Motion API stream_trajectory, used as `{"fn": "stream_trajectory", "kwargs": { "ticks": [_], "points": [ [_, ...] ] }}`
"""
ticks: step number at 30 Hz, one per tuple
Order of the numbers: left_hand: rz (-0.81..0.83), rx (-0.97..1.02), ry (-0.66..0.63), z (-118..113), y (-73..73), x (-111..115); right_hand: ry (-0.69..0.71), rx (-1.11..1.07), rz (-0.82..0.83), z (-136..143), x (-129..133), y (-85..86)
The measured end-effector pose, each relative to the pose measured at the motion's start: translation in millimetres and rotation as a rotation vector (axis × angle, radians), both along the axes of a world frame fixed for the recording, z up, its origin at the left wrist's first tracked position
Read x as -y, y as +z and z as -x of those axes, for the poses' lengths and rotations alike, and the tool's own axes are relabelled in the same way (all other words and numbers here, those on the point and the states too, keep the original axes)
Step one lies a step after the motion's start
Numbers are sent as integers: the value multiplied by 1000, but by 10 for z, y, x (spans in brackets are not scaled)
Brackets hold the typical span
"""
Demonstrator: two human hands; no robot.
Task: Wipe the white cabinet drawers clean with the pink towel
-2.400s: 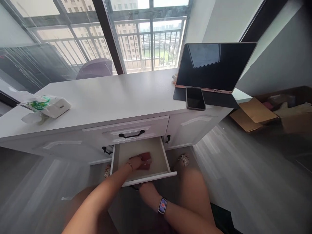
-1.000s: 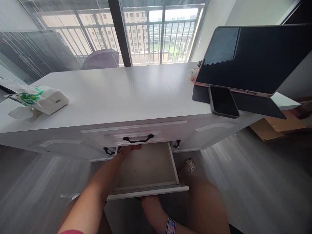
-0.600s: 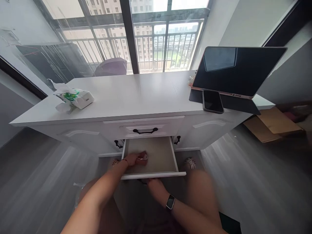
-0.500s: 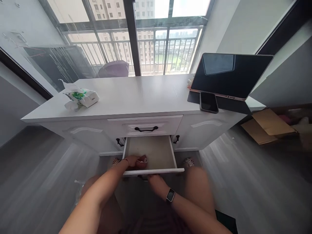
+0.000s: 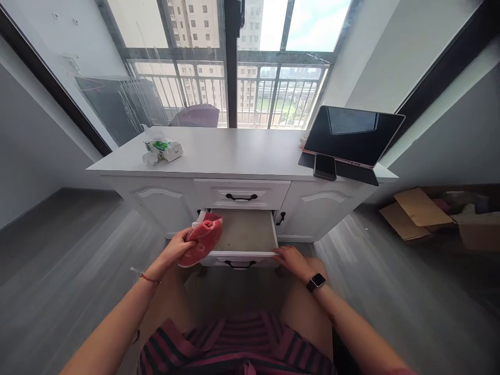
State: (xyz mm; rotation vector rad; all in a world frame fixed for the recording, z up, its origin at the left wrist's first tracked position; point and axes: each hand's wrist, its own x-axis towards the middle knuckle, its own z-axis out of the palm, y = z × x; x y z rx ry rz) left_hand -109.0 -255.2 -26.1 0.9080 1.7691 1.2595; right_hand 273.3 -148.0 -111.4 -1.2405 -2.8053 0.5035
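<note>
Left hand (image 5: 180,249) had a pinch grip on a folded red cloth (image 5: 207,237) with a pale edge, holding it over the left side of the pulled-out drawer (image 5: 248,232), so that corner was mostly hidden. Right hand (image 5: 292,262) was at the drawer's right front corner, fingers lying on the edge, but I couldn't tell if it was actually gripping. Dark watch (image 5: 316,281) on that wrist too. The upper drawer (image 5: 273,190) right above was shut. Up on the white tabletop (image 5: 238,151) a tissue pack (image 5: 172,151) sat on the left, and on the right a phone (image 5: 324,167) lay just in front of a propped-up tablet (image 5: 347,143). Open cardboard box (image 5: 420,207) was on the floor (image 5: 375,281) off to the right
</note>
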Motion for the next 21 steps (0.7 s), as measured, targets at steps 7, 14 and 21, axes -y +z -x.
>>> {"fn": "stream_trajectory", "kwargs": {
  "ticks": [7, 14, 21],
  "points": [
    [-94, 486, 478, -371, -680, 785, -139, -57, 32, 24, -213, -139],
    [113, 66, 625, -733, -1168, 390, -276, -132, -6, 137, -416, -272],
    [274, -268, 520, -796, -1310, -318, -574, -289, -3, 203, -404, -424]
  ]
}}
